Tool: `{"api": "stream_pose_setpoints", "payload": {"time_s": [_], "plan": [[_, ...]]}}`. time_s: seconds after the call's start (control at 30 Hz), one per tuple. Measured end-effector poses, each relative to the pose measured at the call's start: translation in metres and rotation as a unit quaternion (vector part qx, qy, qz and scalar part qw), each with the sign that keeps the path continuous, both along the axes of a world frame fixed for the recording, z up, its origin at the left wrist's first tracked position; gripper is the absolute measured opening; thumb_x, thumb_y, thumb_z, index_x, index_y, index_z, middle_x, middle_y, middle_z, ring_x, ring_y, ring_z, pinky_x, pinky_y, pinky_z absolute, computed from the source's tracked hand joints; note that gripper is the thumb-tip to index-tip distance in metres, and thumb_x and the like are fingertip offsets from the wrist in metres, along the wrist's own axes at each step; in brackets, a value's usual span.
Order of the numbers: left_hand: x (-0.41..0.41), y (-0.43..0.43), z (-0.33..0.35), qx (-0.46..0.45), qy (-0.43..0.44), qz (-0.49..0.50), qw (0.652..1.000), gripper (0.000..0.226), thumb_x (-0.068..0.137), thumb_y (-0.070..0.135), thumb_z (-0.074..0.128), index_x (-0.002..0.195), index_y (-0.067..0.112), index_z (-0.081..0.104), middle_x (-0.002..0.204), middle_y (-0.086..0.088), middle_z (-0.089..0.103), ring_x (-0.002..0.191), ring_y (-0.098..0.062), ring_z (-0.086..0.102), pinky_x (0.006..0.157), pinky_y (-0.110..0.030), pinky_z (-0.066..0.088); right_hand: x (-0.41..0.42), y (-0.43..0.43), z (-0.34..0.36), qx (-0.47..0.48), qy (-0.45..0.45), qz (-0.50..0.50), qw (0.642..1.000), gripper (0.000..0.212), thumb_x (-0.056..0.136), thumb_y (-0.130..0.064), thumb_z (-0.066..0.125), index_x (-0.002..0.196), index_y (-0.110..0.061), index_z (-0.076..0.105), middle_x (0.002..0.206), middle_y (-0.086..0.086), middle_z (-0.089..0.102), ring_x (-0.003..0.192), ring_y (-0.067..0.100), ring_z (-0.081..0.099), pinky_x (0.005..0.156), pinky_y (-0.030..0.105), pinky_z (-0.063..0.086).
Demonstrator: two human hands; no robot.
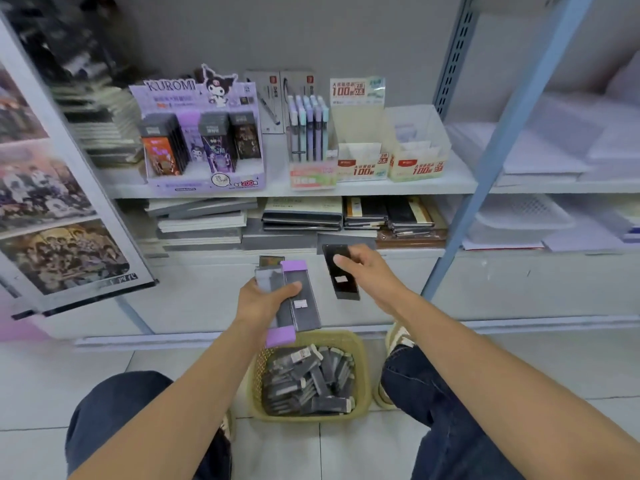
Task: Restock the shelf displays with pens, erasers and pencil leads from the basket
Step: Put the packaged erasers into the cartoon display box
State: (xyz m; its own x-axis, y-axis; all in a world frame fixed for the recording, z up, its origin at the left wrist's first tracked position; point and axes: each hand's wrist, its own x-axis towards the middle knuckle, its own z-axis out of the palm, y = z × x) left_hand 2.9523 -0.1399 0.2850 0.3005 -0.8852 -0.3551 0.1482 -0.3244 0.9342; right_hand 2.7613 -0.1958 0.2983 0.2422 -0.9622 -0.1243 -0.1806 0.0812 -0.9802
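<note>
Head view: your left hand holds a loose fan of slim packs. The thumb lies across their fronts and the fingers are curled underneath, and the hand is up in the air between the basket and the shelf. Your right hand pinches a single black pack by its far end, thumb on top, so the rest of it hangs toward you unsupported. The basket sits on the floor between your knees, with a jumble of more grey packs inside.

On the shelf, the purple Kuromi display stands at the left and a pen display in the middle. The left lead box and right lead box look nearly bare.

The fan is your weakest point. The packs are staggered rather than squared up, and one purple-capped end sticks out past your wrist. If you loosen that thumb or tip the hand as you reach, the outer packs will likely slide off onto the floor tiles.

The black pack is held only at one end, so it can swing or twist as you lift it. It may catch a slot edge and knock over the packs standing upright in the Kuromi display.

You also risk filing it in the wrong place. Its front faces away from this view, so match the design before you drop it in.
</note>
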Motion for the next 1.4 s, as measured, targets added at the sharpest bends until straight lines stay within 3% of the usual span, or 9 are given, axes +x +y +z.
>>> {"api": "stream_pose_setpoints", "payload": {"time_s": [0.13,0.27,0.43,0.6,0.7,0.9,1.03,1.17,1.4], "plan": [[0.003,0.007,0.02,0.002,0.024,0.012,1.0,0.036,0.069,0.008,0.085,0.1,0.007,0.067,0.09,-0.012,0.074,0.075,-0.026,0.072,0.067,-0.041,0.06,0.001,0.004,0.032,-0.126,0.051,0.017,0.991,0.014,0.092,-0.016,0.063,0.093,-0.003,0.067,0.093,0.002,0.048,0.082,0.01,0.051,0.074,0.019,0.041],[0.006,0.012,0.037,0.003,0.069,0.035,0.997,0.034,0.069,0.008,0.085,0.096,0.004,0.066,0.074,-0.009,0.074,0.061,-0.022,0.071,0.054,-0.033,0.058,0.008,0.016,0.052,-0.13,-0.007,0.052,0.99,0.014,0.086,-0.003,0.068,0.1,-0.004,0.071,0.078,-0.001,0.07,0.074,0.007,0.066,0.067,0.015,0.051],[0.014,0.017,0.056,0.024,0.126,0.058,0.99,0.03,0.073,0.013,0.083,0.094,0.006,0.064,0.084,-0.013,0.072,0.063,-0.026,0.068,0.043,-0.032,0.054,0.016,0.029,0.052,-0.158,0.031,0.127,0.979,0.04,0.087,0.011,0.051,0.118,-0.008,0.067,0.121,0.002,0.066,0.112,0.005,0.06,0.097,0.018,0.046],[0.019,0.023,0.064,0.029,0.135,0.064,0.988,0.028,0.074,0.011,0.082,0.093,0.006,0.062,0.082,-0.015,0.071,0.06,-0.025,0.068,0.041,-0.032,0.053,0.027,0.035,0.05,-0.154,-0.017,0.073,0.985,0.022,0.099,-0.011,0.049,0.108,-0.011,0.069,0.108,0.004,0.071,0.098,0.014,0.068,0.086,0.027,0.055],[0.019,0.027,0.065,0.022,0.131,0.066,0.989,0.026,0.074,0.012,0.082,0.09,0.007,0.063,0.082,-0.015,0.071,0.061,-0.026,0.068,0.041,-0.032,0.053,0.033,0.038,0.052,-0.163,-0.01,0.071,0.984,0.031,0.09,0.001,0.058,0.115,-0.016,0.063,0.118,-0.001,0.065,0.094,0.013,0.067,0.082,0.022,0.053],[0.025,0.032,0.071,-0.028,0.131,0.06,0.989,0.024,0.075,0.009,0.08,0.094,0.005,0.068,0.08,-0.014,0.073,0.063,-0.027,0.07,0.053,-0.038,0.058,0.046,0.041,0.066,-0.129,-0.042,0.075,0.988,0.092,0.085,0.007,0.064,0.151,-0.037,0.017,0.139,-0.005,0.036,0.094,0.028,0.069,0.081,0.032,0.057],[0.031,0.033,0.082,-0.051,0.102,0.044,0.993,0.028,0.075,0.009,0.081,0.099,0.005,0.067,0.087,-0.016,0.073,0.072,-0.03,0.07,0.067,-0.045,0.06,0.053,0.034,0.077,-0.056,-0.055,0.095,0.992,0.119,0.082,0.006,0.069,0.15,-0.036,-0.019,0.138,0.001,0.048,0.101,0.019,0.069,0.083,0.034,0.057],[0.044,0.033,0.092,-0.075,0.067,0.029,0.994,0.028,0.074,0.01,0.082,0.097,0.006,0.066,0.084,-0.015,0.074,0.067,-0.026,0.072,0.054,-0.037,0.058,0.064,0.025,0.087,-0.038,-0.054,0.091,0.994,0.132,0.077,0.008,0.072,0.142,-0.039,-0.032,0.119,0.012,0.062,0.096,0.022,0.07,0.079,0.043,0.059],[0.068,0.029,0.106,-0.116,-0.032,-0.015,0.993,0.037,0.07,0.014,0.085,0.101,0.01,0.065,0.091,-0.011,0.074,0.083,-0.025,0.072,0.067,-0.035,0.059,0.08,0.012,0.111,-0.043,-0.078,0.12,0.989,0.091,0.078,0.008,0.071,0.138,-0.039,0.022,0.112,0.018,0.06,0.089,0.027,0.071,0.062,0.038,0.059]]}}
